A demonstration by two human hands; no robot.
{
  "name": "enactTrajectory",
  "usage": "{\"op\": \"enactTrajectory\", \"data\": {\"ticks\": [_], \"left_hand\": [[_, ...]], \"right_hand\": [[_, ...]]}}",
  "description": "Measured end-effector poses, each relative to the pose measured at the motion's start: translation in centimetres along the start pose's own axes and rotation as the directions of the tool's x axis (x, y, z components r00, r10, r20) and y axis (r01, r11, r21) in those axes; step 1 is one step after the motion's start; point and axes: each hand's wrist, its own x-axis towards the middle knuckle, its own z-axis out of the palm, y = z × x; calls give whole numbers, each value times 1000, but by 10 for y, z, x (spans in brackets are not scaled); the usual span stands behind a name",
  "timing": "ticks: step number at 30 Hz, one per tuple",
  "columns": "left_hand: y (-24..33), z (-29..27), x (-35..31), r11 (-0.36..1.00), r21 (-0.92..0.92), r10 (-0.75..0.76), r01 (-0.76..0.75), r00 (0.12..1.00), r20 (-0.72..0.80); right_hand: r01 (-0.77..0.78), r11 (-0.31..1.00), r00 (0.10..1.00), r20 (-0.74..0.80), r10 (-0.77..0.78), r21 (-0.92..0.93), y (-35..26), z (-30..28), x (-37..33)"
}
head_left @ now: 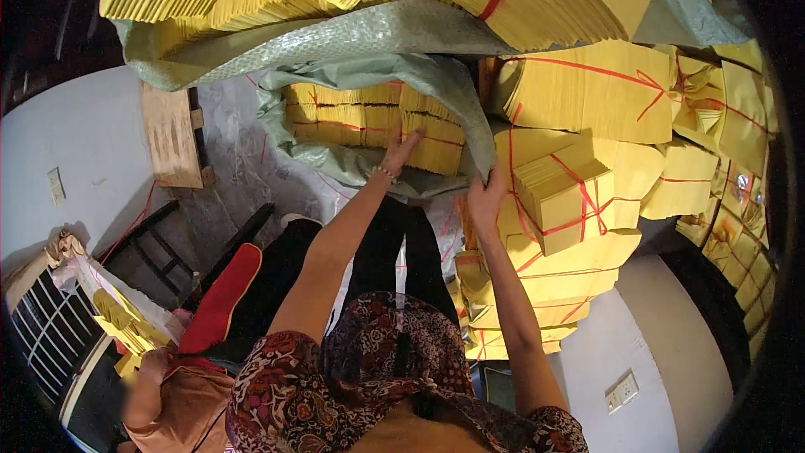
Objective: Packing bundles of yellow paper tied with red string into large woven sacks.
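Observation:
A green woven sack (314, 158) stands before me with its mouth rolled back. Tightly packed bundles of yellow folded paper (340, 113), tied with red string, fill its inside. My left hand (402, 151) reaches in over the near side, fingers apart, and lies against the bundles at the right. At the sack's right rim, my right hand (485, 197) is closed on the green fabric, the thumb lying along its edge. A string-tied yellow bundle (563, 193) sits just right of that hand.
Beyond lies another green sack (335, 38) heaped with yellow bundles. Tied yellow stacks (587, 88) rise along the right. A wooden pallet (172, 134) leans on the left wall, near a black metal frame (163, 256). Another person in a brown sleeve (189, 398) sits lower left, beside yellow paper (126, 323).

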Motion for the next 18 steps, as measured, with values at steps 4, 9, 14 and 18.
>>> {"op": "enactTrajectory", "data": {"ticks": [4, 9, 14, 18], "left_hand": [[-2, -3, 5, 999, 47, -7, 9, 999, -54], [-28, 9, 16, 995, 95, 40, -41, 999, 15], [-18, -55, 32, 973, 73, 213, -219, 974, 74], [13, 59, -50, 451, 823, 671, -346, 740, -56]], "right_hand": [[-33, 999, 999, 11, 33, 16, -8, 4, 6], [-8, 1000, 997, -83, 7, -8, -12, -13, 4], [94, 995, 995, 30, -94, 18, -76, -25, -21], [118, 964, 954, -243, -177, -240, -71, -122, -62]]}}
